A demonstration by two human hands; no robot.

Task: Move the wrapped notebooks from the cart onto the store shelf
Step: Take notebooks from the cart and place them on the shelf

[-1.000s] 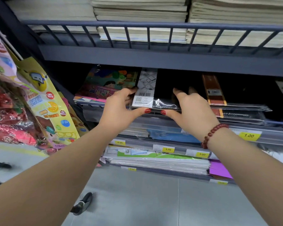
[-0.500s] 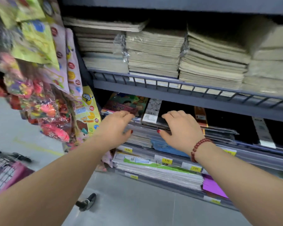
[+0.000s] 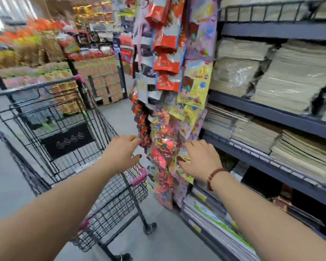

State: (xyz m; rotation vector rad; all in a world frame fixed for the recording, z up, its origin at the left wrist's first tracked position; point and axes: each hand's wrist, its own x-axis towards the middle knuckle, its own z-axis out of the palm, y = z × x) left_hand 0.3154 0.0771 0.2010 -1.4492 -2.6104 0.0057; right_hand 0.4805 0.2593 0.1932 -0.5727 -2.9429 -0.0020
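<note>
On the left stands a black wire-mesh cart with pink plastic corner caps; a flat dark pack with pale printed figures lies in its basket, though blur hides whether it is a wrapped notebook. The left hand hovers over the cart's near rim, fingers spread and empty, a ring on one finger. Glossy, crinkled hanging packets dangle between both hands. The right hand, fingers apart and holding nothing, wears a red bead bracelet. Right of it, the grey metal shelf carries stacks of film-wrapped notebooks, pale and flat-edged.
</note>
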